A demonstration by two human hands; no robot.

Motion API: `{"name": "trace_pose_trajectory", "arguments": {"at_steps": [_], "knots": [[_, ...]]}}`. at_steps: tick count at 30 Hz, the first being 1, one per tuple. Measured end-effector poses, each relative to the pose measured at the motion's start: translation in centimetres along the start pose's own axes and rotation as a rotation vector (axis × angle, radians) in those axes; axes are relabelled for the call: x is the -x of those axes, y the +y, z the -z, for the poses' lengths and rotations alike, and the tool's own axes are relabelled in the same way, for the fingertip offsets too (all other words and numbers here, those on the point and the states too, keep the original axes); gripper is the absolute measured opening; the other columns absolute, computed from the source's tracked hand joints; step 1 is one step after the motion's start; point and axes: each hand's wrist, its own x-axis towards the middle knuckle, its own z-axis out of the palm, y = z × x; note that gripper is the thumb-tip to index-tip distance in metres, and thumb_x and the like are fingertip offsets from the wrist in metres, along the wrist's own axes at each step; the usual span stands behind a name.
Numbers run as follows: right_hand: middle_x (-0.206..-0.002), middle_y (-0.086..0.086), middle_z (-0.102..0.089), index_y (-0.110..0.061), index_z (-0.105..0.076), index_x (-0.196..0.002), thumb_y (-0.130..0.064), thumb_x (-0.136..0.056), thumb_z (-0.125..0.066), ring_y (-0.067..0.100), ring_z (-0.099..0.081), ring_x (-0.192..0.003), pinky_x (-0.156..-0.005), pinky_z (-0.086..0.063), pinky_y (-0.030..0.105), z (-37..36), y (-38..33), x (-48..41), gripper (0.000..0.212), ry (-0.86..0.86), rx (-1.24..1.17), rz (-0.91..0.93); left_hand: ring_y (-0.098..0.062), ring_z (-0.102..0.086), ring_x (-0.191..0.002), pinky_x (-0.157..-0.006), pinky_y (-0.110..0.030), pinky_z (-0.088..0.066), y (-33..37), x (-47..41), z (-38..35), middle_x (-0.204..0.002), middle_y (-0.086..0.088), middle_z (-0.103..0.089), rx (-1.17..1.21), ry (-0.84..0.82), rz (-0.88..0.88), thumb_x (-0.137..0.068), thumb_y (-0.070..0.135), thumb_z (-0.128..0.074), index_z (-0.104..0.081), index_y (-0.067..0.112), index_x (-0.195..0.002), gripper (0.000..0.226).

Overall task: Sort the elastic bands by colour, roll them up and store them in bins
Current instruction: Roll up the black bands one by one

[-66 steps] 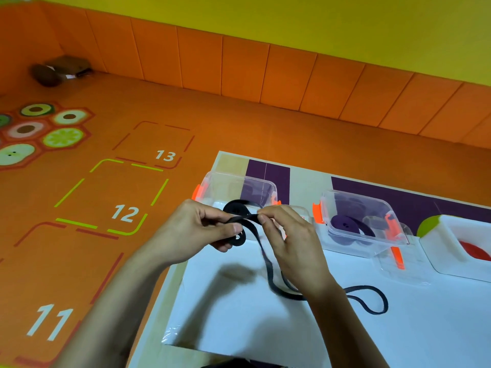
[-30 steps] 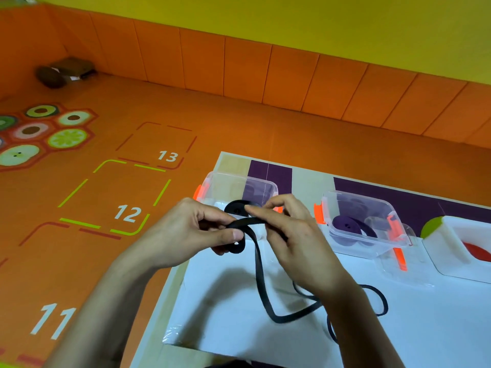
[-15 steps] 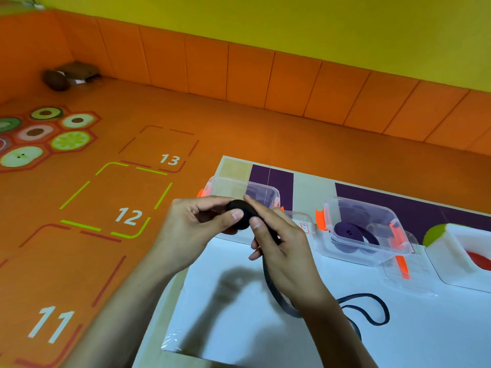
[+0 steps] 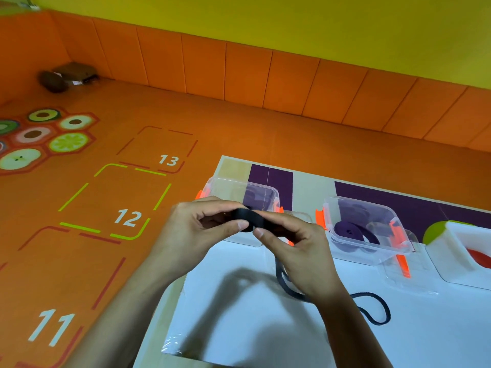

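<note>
A partly rolled black elastic band (image 4: 245,215) sits between both hands, above the left end of the table. My left hand (image 4: 194,235) pinches the roll with thumb and fingers. My right hand (image 4: 297,251) holds the band beside the roll. The loose black tail (image 4: 377,309) hangs under my right hand and loops over the white sheet (image 4: 265,314). Behind the hands stands a clear bin (image 4: 268,193) with orange clips. A second clear bin (image 4: 377,216) to the right holds a rolled purple band (image 4: 353,232).
A white bin (image 4: 451,251) at the right edge holds something red (image 4: 481,257). Clear lids lie in front of the bins. The low table stands on an orange floor with numbered squares; a brown object (image 4: 66,78) lies in the far left corner.
The roll has grown thicker and rose slightly toward the left bin. The loose tail on the sheet has shortened and shifted. Both hands have kept hold throughout.
</note>
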Motion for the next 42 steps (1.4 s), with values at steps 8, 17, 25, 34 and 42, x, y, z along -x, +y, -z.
{"name": "trace_pose_trajectory", "arguments": {"at_steps": [8, 17, 25, 34, 42], "knots": [[-0.088, -0.002, -0.076, -0.020, -0.081, -0.100, -0.007, -0.084, -0.080, 0.011, -0.064, -0.075, -0.068, -0.054, 0.029, -0.7, 0.4, -0.9, 0.021, 0.113, -0.159, -0.049, -0.029, -0.076, -0.090, -0.083, -0.035, -0.062, -0.6, -0.2, -2.2, -0.100, -0.018, -0.075, 0.386, 0.098, 0.099, -0.082, 0.007, -0.072, -0.074, -0.002, -0.106, 0.026], [-0.082, -0.001, -0.072, -0.036, -0.083, -0.093, -0.015, -0.084, -0.082, 0.009, -0.061, -0.074, -0.068, -0.045, 0.021, 1.3, 0.7, -1.5, 0.023, -0.047, 0.080, -0.076, -0.025, -0.075, -0.078, -0.071, -0.038, -0.063, -0.6, -1.1, -0.2, -0.094, -0.003, -0.071, -0.036, -0.222, 0.226, -0.090, 0.012, -0.076, -0.074, 0.022, -0.101, 0.015], [-0.088, 0.001, -0.076, -0.017, -0.080, -0.107, -0.019, -0.084, -0.076, 0.012, -0.067, -0.078, -0.073, -0.052, 0.022, 0.4, 0.1, -2.3, 0.024, 0.079, -0.148, -0.055, -0.027, -0.075, -0.073, -0.072, -0.030, -0.061, -0.2, -2.0, -0.7, -0.085, -0.015, -0.076, 0.333, 0.049, 0.173, -0.075, 0.004, -0.081, -0.073, 0.006, -0.093, 0.020], [-0.096, -0.007, -0.074, -0.038, -0.073, -0.122, -0.025, -0.101, -0.061, 0.015, -0.066, -0.078, -0.072, -0.057, 0.036, -1.0, 0.5, -2.2, 0.027, 0.130, 0.055, 0.027, -0.026, -0.076, -0.078, -0.074, -0.024, -0.061, -0.5, -1.7, -3.8, -0.092, -0.022, -0.074, 0.817, 0.236, 0.381, -0.069, 0.008, -0.081, -0.067, -0.002, -0.097, 0.033], [-0.096, -0.007, -0.071, -0.044, -0.071, -0.120, -0.022, -0.104, -0.058, 0.016, -0.066, -0.079, -0.071, -0.057, 0.035, -1.4, 0.7, -1.9, 0.030, 0.114, 0.052, -0.002, -0.019, -0.071, -0.073, -0.075, -0.026, -0.060, -0.8, -1.0, -5.0, -0.088, -0.013, -0.074, 0.633, 0.315, 0.364, -0.071, 0.014, -0.079, -0.072, 0.003, -0.096, 0.028]]}}
